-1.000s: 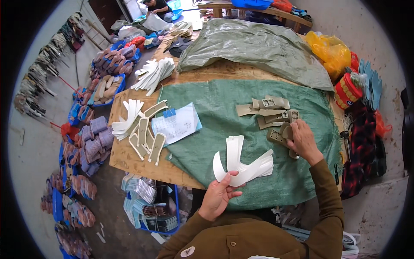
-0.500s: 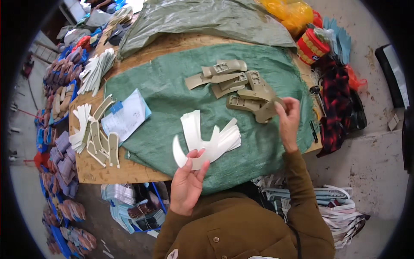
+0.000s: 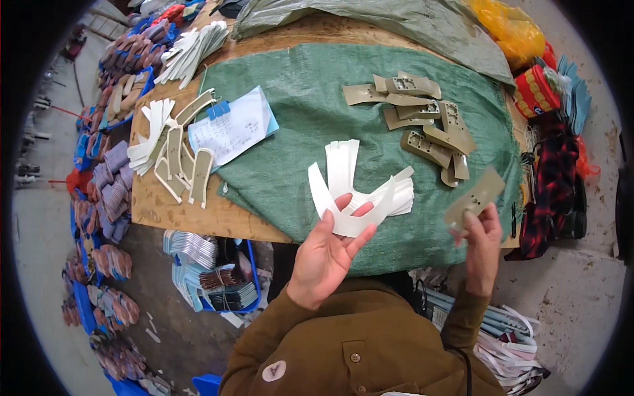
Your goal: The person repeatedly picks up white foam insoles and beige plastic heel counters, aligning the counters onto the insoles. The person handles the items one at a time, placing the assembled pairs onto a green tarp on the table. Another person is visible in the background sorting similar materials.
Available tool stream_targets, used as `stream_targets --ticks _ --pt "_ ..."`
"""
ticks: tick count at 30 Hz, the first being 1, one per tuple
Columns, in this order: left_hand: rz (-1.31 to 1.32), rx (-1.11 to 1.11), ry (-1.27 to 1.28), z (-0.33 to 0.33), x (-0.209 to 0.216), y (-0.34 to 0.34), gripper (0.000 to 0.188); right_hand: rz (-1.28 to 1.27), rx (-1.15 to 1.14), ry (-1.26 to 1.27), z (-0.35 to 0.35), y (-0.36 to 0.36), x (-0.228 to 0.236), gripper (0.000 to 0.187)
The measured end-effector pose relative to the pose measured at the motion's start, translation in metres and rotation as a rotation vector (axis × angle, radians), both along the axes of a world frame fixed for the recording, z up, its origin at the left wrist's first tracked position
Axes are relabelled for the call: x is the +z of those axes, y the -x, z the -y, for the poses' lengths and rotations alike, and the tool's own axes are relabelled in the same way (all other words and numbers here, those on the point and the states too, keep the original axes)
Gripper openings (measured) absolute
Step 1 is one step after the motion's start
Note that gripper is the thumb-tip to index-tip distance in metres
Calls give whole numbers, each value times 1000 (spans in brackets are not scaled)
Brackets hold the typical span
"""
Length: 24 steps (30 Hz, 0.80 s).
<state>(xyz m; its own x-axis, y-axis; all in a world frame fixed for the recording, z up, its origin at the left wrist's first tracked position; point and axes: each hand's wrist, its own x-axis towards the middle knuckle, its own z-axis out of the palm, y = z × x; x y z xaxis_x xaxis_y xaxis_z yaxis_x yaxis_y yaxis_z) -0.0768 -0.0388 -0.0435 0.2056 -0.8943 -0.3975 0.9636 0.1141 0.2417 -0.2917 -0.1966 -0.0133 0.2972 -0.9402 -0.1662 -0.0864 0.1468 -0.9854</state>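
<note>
In my left hand is a thin white crescent-shaped strip, pinched between thumb and fingers with its ends curving away from me. Just beyond it, a fanned pile of similar white strips lies on the green woven sheet. My right hand grips a slightly curved olive-beige piece, raised near the sheet's right front side and a little blurred. Farther back is a loose heap of the same beige pieces, several with a block of small holes at one end.
Left on the wooden table are white-edged curved pieces, white strips and clipped papers. A grey sheet covers the back. A blue crate of bundles stands below; a checked cloth hangs at right.
My right hand has drawn one beige piece off the heap and brought it toward me. The left hand still holds the white strip, now tilted more open. The whole view has shifted.
</note>
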Motion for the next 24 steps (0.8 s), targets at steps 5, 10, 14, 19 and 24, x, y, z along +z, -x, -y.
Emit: stream_targets --ticks 5,10,14,19,24 --pt "2 -4 -27 -5 -1 2 49 198 374 -178 -32 -70 -4 33" --pt "30 3 -62 -9 -3 4 48 -121 625 366 -34 -89 -13 33" --pt "70 7 -58 -8 -2 2 49 -57 632 547 -35 -97 -19 28" --pt "97 3 -52 -8 -4 4 49 -59 660 662 -35 -97 -22 27" --pt "99 -4 -56 -9 -3 4 48 -54 696 662 -33 -97 -23 28"
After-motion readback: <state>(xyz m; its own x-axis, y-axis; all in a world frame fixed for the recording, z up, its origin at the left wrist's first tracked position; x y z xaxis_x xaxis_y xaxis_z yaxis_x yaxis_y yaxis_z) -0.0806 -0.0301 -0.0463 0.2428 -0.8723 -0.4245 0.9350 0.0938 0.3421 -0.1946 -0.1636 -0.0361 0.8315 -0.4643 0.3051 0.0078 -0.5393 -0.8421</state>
